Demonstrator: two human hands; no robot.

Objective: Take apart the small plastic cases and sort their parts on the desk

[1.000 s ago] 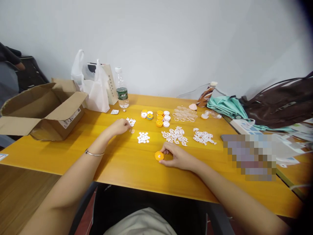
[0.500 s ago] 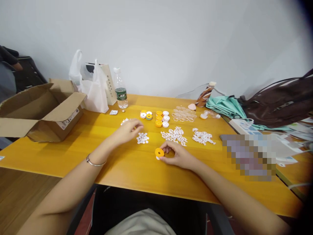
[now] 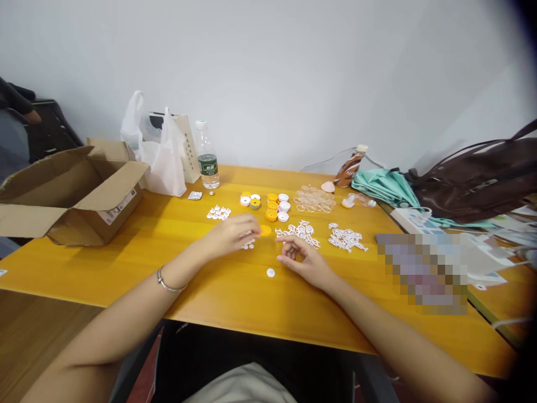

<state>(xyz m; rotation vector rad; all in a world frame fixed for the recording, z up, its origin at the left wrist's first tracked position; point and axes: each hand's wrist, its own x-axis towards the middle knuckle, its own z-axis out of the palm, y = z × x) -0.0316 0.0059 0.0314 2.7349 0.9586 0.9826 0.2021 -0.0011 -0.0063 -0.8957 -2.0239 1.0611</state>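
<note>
Pinched at the fingertips of my left hand (image 3: 235,235) is a yellow round piece (image 3: 265,230), blurred by motion and held above the table. My right hand (image 3: 305,262) is empty, with thumb and fingers apart and curved. A small white disc (image 3: 271,272) lies on the table just left of my right thumb. Under my left hand is a group of small white discs (image 3: 248,245), partly hidden. Beyond my right fingers lies a pile of white cut-out plastic pieces (image 3: 302,230).
Behind my hands stand yellow and white round cases (image 3: 272,206), clear rings (image 3: 314,200) and small white knobbed parts (image 3: 218,212). More white pieces (image 3: 347,239) lie to the right. An open cardboard box (image 3: 84,207), a water bottle (image 3: 208,162) and a brown bag (image 3: 474,173) flank them.
The yellow piece has passed from my right hand to my left and moved up and away. My right fingers have opened. The white disc now lies uncovered on the table.
</note>
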